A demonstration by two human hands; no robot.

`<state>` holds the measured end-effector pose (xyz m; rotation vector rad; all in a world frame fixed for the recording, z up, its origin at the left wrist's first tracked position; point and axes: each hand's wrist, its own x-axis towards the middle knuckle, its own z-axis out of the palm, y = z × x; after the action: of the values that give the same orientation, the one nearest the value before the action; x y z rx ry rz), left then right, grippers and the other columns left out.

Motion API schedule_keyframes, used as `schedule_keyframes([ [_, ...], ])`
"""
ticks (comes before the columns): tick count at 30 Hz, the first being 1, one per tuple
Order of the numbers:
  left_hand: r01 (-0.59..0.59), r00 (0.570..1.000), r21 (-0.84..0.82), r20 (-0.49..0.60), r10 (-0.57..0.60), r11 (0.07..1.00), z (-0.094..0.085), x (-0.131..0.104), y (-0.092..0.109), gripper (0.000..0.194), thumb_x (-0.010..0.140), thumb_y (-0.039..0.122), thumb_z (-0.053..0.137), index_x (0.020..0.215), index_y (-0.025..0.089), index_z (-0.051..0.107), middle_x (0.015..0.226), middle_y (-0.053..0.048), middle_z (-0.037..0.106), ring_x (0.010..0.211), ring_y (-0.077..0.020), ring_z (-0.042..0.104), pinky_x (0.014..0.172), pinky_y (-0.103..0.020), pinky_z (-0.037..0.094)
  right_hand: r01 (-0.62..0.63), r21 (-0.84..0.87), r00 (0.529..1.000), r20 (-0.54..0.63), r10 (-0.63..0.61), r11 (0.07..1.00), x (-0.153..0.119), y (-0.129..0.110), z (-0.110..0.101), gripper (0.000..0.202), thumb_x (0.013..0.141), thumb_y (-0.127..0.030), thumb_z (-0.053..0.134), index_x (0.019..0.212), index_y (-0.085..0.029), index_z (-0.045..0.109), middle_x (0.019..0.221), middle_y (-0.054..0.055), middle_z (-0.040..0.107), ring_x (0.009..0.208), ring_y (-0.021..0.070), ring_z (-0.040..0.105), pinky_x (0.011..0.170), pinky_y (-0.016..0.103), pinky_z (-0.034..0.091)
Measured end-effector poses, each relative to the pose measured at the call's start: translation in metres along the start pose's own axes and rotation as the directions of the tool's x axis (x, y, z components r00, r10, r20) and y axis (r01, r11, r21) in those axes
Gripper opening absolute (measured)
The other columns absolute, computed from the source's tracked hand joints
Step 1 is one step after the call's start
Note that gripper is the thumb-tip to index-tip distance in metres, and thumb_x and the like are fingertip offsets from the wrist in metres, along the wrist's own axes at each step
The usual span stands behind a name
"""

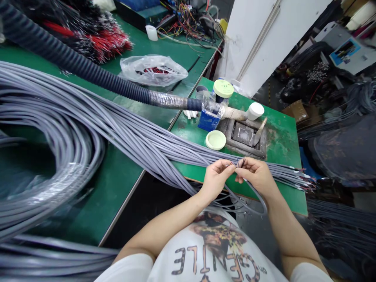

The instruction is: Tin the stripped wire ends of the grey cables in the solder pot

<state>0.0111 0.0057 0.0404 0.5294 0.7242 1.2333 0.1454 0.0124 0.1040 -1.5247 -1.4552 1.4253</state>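
My left hand (pixel 216 176) and my right hand (pixel 256 174) meet at the near edge of the small green table, fingertips almost touching. Both are closed in a pinch on the thin dark wires at the end of a grey cable (pixel 258 196), whose grey jacket loops down below my right hand. Fine wire tips stick up between the fingers; their exact number and colours are too small to tell. Just behind my hands runs a thick bundle of grey cables (pixel 164 147), its stripped ends (pixel 305 180) showing red and dark wires on the right.
Beyond the bundle sits a square soldering pot (pixel 245 135) with a scraper-like piece in it. Around it are a pale lid (pixel 216 140), a white cup (pixel 255 111), a blue box (pixel 209 119) and a yellow-lidded jar (pixel 223 89). A ribbed black hose (pixel 117 84) crosses above the cables.
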Motion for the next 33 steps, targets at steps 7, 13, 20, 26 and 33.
schedule_keyframes([
  [7,-0.021,0.999,-0.005,0.034,0.021,1.000,0.004,0.002,-0.001,0.018,0.073,0.030,0.075,0.075,0.015,0.065,0.070,0.000,0.066,0.067,-0.0107,0.060,0.070,-0.024,0.048,0.020,-0.001,0.998,-0.055,-0.020,1.000,0.002,-0.008,-0.001,0.018,0.080,-0.033,0.064,0.073,-0.018,0.056,0.059,-0.003,0.059,0.053,0.0111,0.058,0.055,0.025,0.050],
  [13,-0.009,0.998,0.051,0.063,0.006,0.999,0.005,0.008,-0.006,0.022,0.072,0.031,0.075,0.088,0.016,0.071,0.081,-0.004,0.070,0.074,-0.0128,0.061,0.074,-0.025,0.048,-0.010,-0.045,0.997,-0.077,0.007,0.999,0.016,-0.008,-0.021,0.019,0.076,-0.034,0.066,0.076,-0.016,0.058,0.058,-0.003,0.058,0.040,0.0067,0.048,0.038,0.019,0.038],
  [20,-0.081,0.992,0.220,0.113,0.057,0.972,-0.002,0.010,-0.016,0.029,0.075,0.031,0.072,0.100,0.017,0.072,0.079,-0.003,0.066,0.071,-0.0125,0.057,0.070,-0.024,0.047,-0.096,-0.160,0.984,-0.162,0.069,0.983,0.063,-0.002,-0.080,0.013,0.068,-0.026,0.066,0.068,-0.016,0.057,0.047,-0.006,0.050,0.033,0.0039,0.038,0.033,0.017,0.023],
  [26,-0.228,0.965,0.343,0.201,0.166,0.911,-0.005,0.007,-0.018,0.025,0.080,0.027,0.066,0.103,0.019,0.071,0.082,-0.004,0.065,0.076,-0.0147,0.060,0.075,-0.026,0.047,-0.155,-0.257,0.978,-0.175,0.112,0.954,0.107,0.021,-0.110,0.019,0.065,-0.022,0.064,0.054,-0.018,0.050,0.041,-0.006,0.046,0.030,0.0041,0.035,0.032,0.019,0.022],
  [33,-0.285,0.949,0.404,0.249,0.195,0.869,-0.008,0.007,-0.017,0.024,0.082,0.027,0.064,0.103,0.019,0.071,0.082,-0.005,0.066,0.077,-0.0160,0.060,0.076,-0.027,0.047,-0.231,-0.328,0.967,-0.182,0.178,0.916,0.132,0.033,-0.120,0.023,0.064,-0.020,0.062,0.048,-0.018,0.046,0.034,-0.006,0.041,0.027,0.0042,0.031,0.031,0.019,0.018],
])
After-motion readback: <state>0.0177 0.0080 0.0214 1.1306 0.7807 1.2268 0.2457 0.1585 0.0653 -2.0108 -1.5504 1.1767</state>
